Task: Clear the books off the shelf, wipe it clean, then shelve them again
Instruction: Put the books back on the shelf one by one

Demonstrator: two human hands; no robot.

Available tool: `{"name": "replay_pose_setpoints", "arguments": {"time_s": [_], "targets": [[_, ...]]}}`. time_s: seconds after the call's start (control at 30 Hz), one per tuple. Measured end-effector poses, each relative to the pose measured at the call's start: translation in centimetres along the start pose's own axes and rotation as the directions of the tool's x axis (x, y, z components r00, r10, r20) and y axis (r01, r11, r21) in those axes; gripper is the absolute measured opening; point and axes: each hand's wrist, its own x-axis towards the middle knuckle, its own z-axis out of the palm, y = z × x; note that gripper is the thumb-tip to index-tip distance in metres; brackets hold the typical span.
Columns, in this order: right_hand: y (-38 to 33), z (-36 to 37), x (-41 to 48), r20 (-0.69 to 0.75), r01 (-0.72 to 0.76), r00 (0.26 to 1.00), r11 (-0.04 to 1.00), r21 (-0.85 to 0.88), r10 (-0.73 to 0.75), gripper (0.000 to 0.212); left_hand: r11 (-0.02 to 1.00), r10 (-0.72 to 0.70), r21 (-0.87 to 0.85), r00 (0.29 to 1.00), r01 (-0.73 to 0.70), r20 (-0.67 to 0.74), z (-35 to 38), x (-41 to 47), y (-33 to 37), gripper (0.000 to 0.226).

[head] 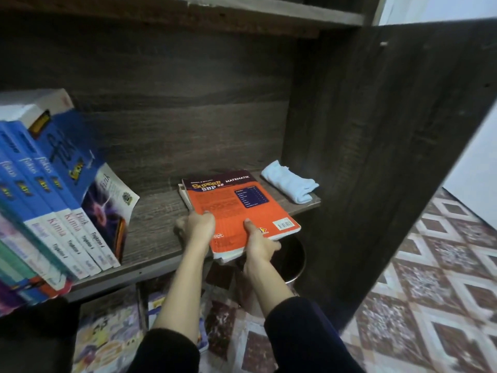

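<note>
Flat on the dark wooden shelf (pixel 156 211), the orange book (pixel 236 208) juts over the front edge, the left hand (pixel 200 224) gripping its 8 o'clock edge and the right hand (pixel 259 244) pinching its 6 o'clock edge, with a pale blue cloth (pixel 290 181) at 2 o'clock and leaning blue books (pixel 61 200) at 9 o'clock.

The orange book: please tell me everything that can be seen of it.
The orange book is a paperback with a dark band on top reading "SUPERB SBP 3.0" and "MATEMATIK", a dark box and a barcode at its near right corner. It lies flat upon another pale-edged book, partly on the shelf, its near end overhanging the front edge. The left hand grips its left edge; the right hand pinches its near edge, thumb on top.
</note>
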Motion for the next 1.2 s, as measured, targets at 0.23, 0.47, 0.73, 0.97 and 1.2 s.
{"name": "replay_pose_setpoints", "arguments": {"time_s": [0.23,0.47,0.73,0.97,1.2], "targets": [[-1.9,-2.0,1.7,-0.093,0.208,0.960,0.892,-0.402,-0.266,0.135,0.960,0.067,0.273,0.998,-0.068,0.014,0.2,-0.8,0.4,0.032],[-3.1,-2.5,2.7,0.043,0.349,0.915,0.735,-0.581,-0.401,0.126,0.982,0.116,0.148,0.993,-0.118,0.024,0.0,0.7,-0.4,0.027],[-2.4,-1.6,2.4,0.032,0.341,0.935,0.870,-0.356,-0.353,0.092,0.993,0.093,0.069,0.996,-0.093,0.003,-0.4,1.1,-0.6,0.022],[-2.7,-0.9,1.6,0.025,0.249,0.961,0.817,-0.520,-0.276,0.113,0.980,0.095,0.175,0.995,-0.091,-0.017,-0.5,0.5,-0.1,0.023],[-3.9,-1.6,2.1,0.144,0.236,0.857,0.128,-0.963,-0.495,0.101,0.988,0.120,0.090,0.988,-0.129,0.097,-2.7,0.4,-0.9,0.023]]}}
